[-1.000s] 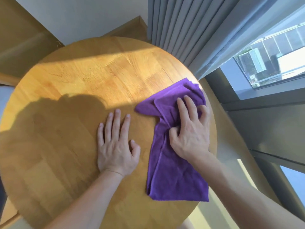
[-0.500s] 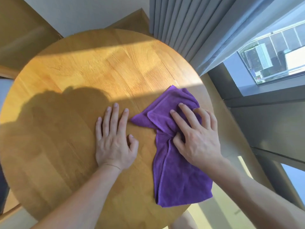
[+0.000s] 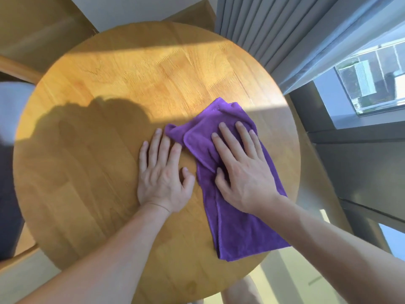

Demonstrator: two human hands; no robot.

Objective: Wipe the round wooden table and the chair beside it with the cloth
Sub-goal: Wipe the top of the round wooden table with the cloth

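Purple cloth (image 3: 238,205) lies folded and rumpled on the right part of a round wooden tabletop (image 3: 105,172), its near end reaching the tabletop's near-right rim and its far end lying at the line where shade meets sunlight. The person's right hand (image 3: 243,170) rests flat on the far half of the cloth, fingers (image 3: 225,141) straight and slightly spread, the thumb lying on the fabric at the cloth's left edge. Just left of the cloth, the left hand (image 3: 162,178) lies palm down on the bare wood, fingers straight and close together, thumb angled toward the cloth; its index and middle fingertips sit right at the cloth's far-left corner, though whether they touch it cannot be told. Both bare forearms enter from the near edge of the view. A band of sunlight crosses the far half of the tabletop, while the person's shadow covers the wood left of the hands. Beyond the tabletop's left rim, part of a wooden chair (image 3: 17,69) shows. Behind the cloth, past the far-right rim, grey curtains (image 3: 263,25) hang beside a window (image 3: 372,84).
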